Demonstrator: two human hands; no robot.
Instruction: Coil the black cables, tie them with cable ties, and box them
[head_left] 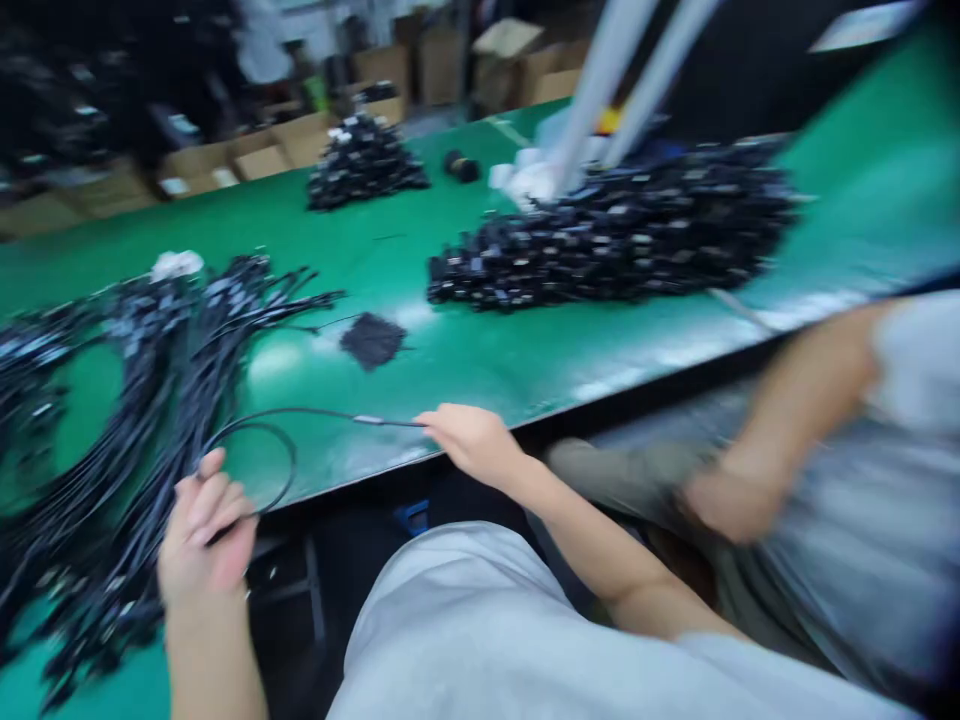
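A thin black cable [307, 410] runs between my two hands over the front edge of the green table. My left hand [210, 525] is closed around one part of it, and a loop of the cable hangs beside the fingers. My right hand [472, 440] pinches the other part, close to a pale sleeve or label [367, 420] on the cable. Behind my left hand lie long bundles of black cables [172, 400], spread over the left of the table. A small dark heap of short black pieces [373, 340] sits beyond the cable; blur hides what they are.
A long pile of black parts [615, 235] covers the back right of the green table [450, 370]. A smaller pile [364, 165] stands farther back, near a dark roll [461, 167]. Pale posts [607, 80] rise there. A co-worker's arm [795, 430] is close at right.
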